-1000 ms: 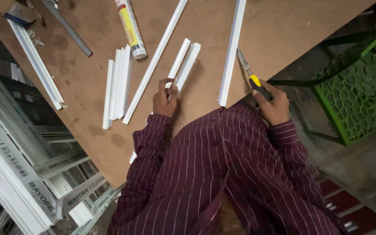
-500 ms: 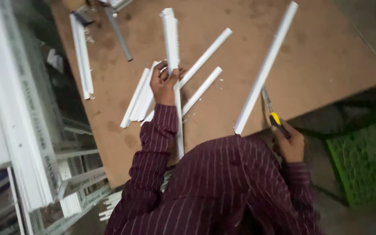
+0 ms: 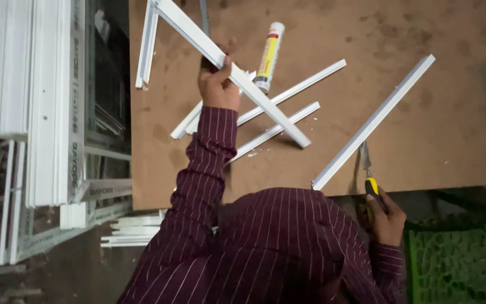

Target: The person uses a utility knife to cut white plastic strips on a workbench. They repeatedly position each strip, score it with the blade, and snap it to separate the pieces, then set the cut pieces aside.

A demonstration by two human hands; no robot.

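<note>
A person leaned over the counter (image 3: pixel 423 129), the left hand (image 3: pixel 219 84) closed around a long strip (image 3: pixel 237 76) lifted aslant above several shorter strips (image 3: pixel 279 112) lying on the counter. A tube (image 3: pixel 270 56) lay just behind them. To the right, another strip (image 3: pixel 375 121) ran diagonally to the counter's near edge, where the right hand (image 3: pixel 386 217) held a knife (image 3: pixel 368 174) beside its near end. Frames (image 3: pixel 46 101) stood left of the counter.

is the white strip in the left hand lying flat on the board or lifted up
Lifted. The left hand grips the white strip, which crosses above the other strips and casts a shadow on the board.
</note>
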